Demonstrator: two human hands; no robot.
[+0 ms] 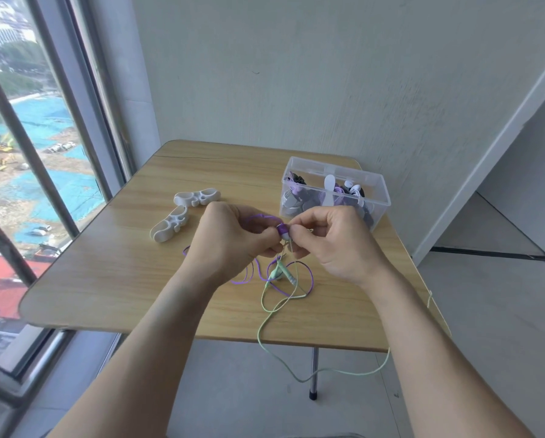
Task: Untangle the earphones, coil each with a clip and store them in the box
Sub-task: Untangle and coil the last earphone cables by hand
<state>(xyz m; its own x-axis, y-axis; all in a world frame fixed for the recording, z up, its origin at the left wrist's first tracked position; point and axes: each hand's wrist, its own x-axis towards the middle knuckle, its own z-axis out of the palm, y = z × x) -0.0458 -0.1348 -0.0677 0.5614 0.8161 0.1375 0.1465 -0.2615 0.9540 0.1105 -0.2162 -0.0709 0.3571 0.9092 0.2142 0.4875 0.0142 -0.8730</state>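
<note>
My left hand (230,238) and my right hand (331,241) meet above the middle of the wooden table (122,279). Between their fingertips they pinch a purple earbud (282,230) and its cord. A tangle of purple earphone cable (252,275) and mint-green earphone cable (277,306) lies under the hands, and the green cable hangs off the table's front edge. Two white clips (197,197) (170,224) lie left of the hands. The clear plastic box (375,192) at the back right holds several coiled earphones.
The table stands in a corner, with a window (28,153) on the left and a wall behind. One thin table leg (313,374) shows under the front edge. Grey floor lies to the right.
</note>
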